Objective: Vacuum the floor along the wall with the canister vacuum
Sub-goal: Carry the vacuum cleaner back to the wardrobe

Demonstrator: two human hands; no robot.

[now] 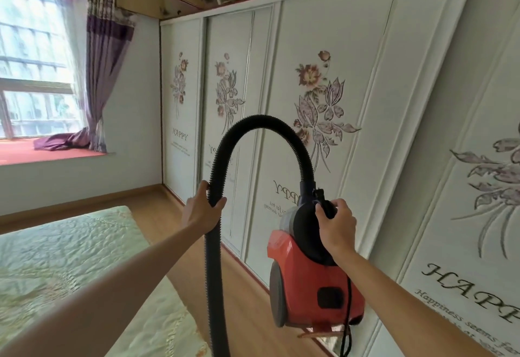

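Right hand [336, 223] grips canister vacuum [312, 278] handle; left hand [201, 210] grips hose [222, 154].

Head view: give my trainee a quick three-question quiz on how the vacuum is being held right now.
1. True or false: the red canister rests on the floor.
2. Which hand grips the black hose: A left hand, B right hand?
3. Fill in: the bed lies to the person's ____.

Key: 1 false, it is carried in the air; 2 A; 3 left.
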